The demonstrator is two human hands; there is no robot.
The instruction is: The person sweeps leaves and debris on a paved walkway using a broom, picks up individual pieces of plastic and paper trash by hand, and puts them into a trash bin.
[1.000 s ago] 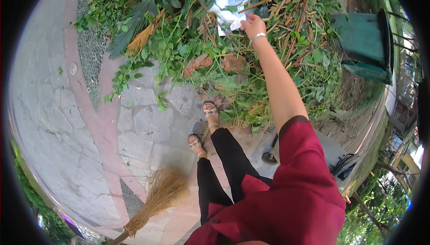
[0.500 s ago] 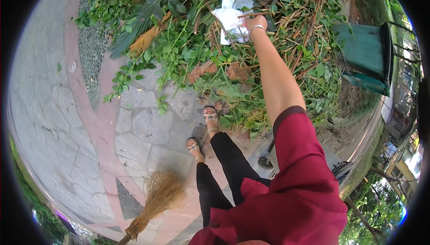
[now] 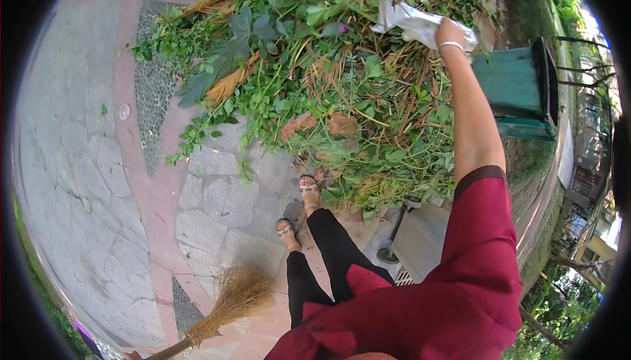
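Observation:
My right hand [image 3: 450, 31], with a light bracelet at the wrist, is closed on a crumpled white plastic bag [image 3: 414, 21] above the right side of a heap of cut green branches [image 3: 368, 90]. The bag trails off to the left of the fingers. At the lower left, a straw broom [image 3: 233, 297] slants over the paving, bristles up and to the right. Only a sliver of my left hand [image 3: 133, 355] shows at the picture's bottom edge, round the end of the broom's handle; most of it is cut off.
A green bin [image 3: 513, 87] lies on its side beyond my right forearm. Stone paving [image 3: 72, 182] with pink bands spreads to the left. A grey metal dustpan-like box [image 3: 420, 232] is beside my legs. Dry brown leaves [image 3: 342, 123] lie on the heap's near side.
My right hand has lifted the white plastic bag off the heap and carried it right, toward the green bin. More of the broom handle shows at the lower left.

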